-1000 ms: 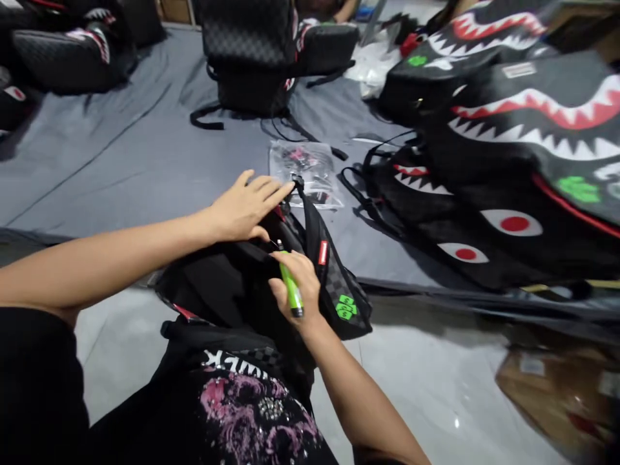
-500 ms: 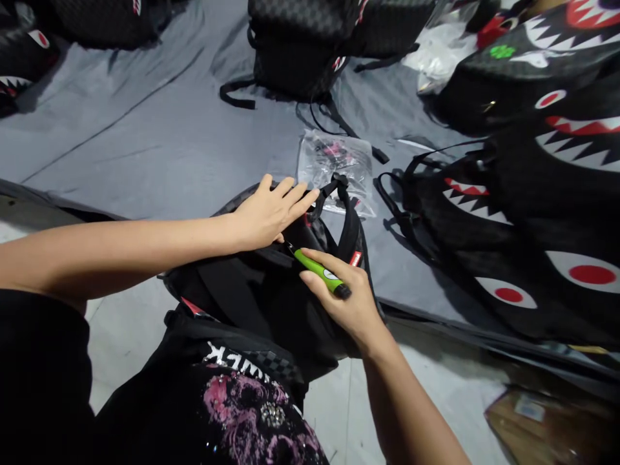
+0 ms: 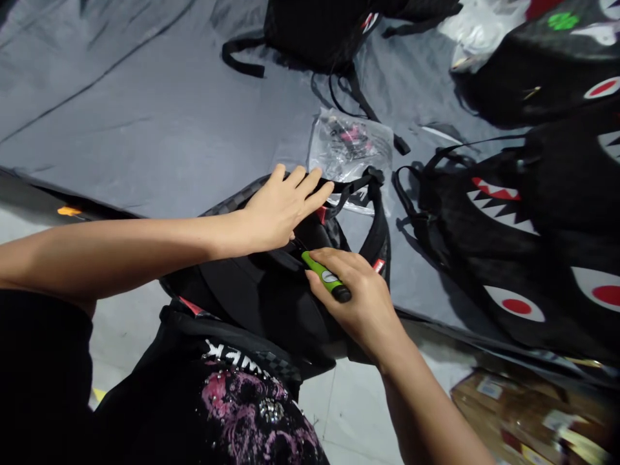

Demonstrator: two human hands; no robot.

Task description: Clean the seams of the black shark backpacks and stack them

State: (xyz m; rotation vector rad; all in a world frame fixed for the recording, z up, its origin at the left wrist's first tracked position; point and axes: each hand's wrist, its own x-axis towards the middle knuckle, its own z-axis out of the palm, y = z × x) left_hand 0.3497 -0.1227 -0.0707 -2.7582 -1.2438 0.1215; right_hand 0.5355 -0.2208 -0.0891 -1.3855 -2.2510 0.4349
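My bag [image 3: 276,290] is overhanging the table's near edge; grey cloth [image 3: 145,148] is stretching open to the left, while other bags [image 3: 557,245] are crowding the right. My left hand [image 3: 285,210] is lying on it, fingers spread; my right hand [image 3: 356,284] is gripping a green tool [image 3: 320,266] (tip near my left thumb).

I had the widest open stretch over the grey-covered surface [image 3: 145,129], beyond and left of the left hand [image 3: 281,210]. Straight ahead, a transparent plastic bag [image 3: 339,155] and, farther off, a black backpack [image 3: 310,39] stood in my way. Shark-print backpacks [image 3: 504,258] crowded the right, leaving me a narrow strip of cloth beside the shoulder strap [image 3: 381,226]. The green-handled tool [image 3: 317,265] filled the gap between the hands.
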